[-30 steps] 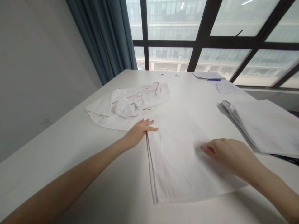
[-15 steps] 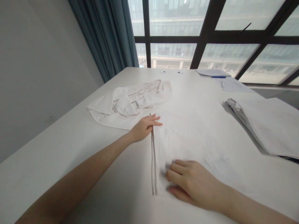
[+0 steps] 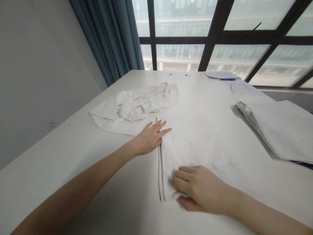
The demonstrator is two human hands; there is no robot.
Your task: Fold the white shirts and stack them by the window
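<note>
A folded white cloth [image 3: 195, 147] lies flat before me, its layered straight edge running along the left side. My left hand [image 3: 151, 135] is open, fingers spread, and presses on the far part of that edge. Nearer to me, my right hand [image 3: 195, 187] rests at the cloth's near left corner with its fingers curled and the thumb below them. A small raised fold of cloth shows between that thumb and the fingers; the fingertips are partly hidden. Beyond my left hand lies a crumpled white fabric piece [image 3: 132, 109].
The white table [image 3: 110, 199] extends to a window [image 3: 181, 55]. At the right lies a folded white fabric stack [image 3: 283, 130]. Papers [image 3: 221, 75] and a blue pen [image 3: 227, 79] are at the far right. A blue curtain [image 3: 114, 36] hangs by the wall at left.
My left hand has spread its fingers and slid slightly toward me along the edge. The right hand stays near the same corner, its fingers curled on the cloth.
</note>
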